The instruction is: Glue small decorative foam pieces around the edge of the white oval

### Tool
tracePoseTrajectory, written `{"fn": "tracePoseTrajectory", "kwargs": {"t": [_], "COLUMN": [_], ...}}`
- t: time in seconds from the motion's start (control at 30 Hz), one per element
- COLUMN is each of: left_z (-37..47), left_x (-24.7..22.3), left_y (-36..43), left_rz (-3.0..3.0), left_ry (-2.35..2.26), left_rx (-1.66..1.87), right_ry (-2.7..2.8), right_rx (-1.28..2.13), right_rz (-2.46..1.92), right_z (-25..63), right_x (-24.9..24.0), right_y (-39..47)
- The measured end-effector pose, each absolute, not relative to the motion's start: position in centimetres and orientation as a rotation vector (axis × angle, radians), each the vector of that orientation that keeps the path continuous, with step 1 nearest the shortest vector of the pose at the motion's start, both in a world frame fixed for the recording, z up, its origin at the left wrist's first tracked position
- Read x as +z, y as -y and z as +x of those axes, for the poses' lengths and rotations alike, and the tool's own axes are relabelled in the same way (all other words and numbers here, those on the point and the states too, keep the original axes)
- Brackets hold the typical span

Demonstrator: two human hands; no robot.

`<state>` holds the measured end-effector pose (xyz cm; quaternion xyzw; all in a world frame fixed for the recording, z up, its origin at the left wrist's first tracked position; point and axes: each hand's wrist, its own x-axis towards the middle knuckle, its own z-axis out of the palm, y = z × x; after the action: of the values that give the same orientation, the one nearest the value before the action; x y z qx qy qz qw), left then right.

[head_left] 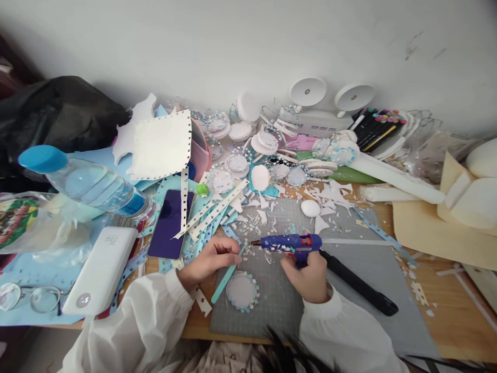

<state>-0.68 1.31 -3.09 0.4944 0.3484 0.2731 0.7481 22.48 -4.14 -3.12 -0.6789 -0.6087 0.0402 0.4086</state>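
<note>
My right hand (308, 277) is wrapped round the handle of a blue hot glue gun (285, 242), its nozzle pointing left and small paper bits stuck to its body. A long pale glue stick (357, 242) sticks out of its back. Pinched in the fingers of my left hand (217, 257) are slim turquoise tweezers (224, 286), slanting up toward the nozzle. Just below, between my hands, a white round disc (241, 291) edged with small blue and white pieces lies flat on the grey cutting mat (272, 316).
Left stand a water bottle (93, 186), power bank (101, 269), phone (170, 223) and glasses (44, 298). Behind lie several decorated discs (236, 163) and paper scraps (330, 197). A black wand-like object (361, 285) lies right, near cream card (438, 233). Markers (375, 134) stand by the wall.
</note>
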Motion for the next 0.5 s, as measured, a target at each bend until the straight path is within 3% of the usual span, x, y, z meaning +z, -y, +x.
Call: {"fn": "tracePoseTrajectory", "kwargs": {"t": [0.5], "left_z": [-0.53], "left_x": [-2.66], "left_y": [-1.29], "left_rz": [1.064], "left_ry": [-0.772], "left_rx": [0.594], "right_ry": [1.556], "right_rx": [0.095], "right_rz": [-1.716], "right_z": [22.54], "right_x": [-3.15], "right_y": [4.18]}}
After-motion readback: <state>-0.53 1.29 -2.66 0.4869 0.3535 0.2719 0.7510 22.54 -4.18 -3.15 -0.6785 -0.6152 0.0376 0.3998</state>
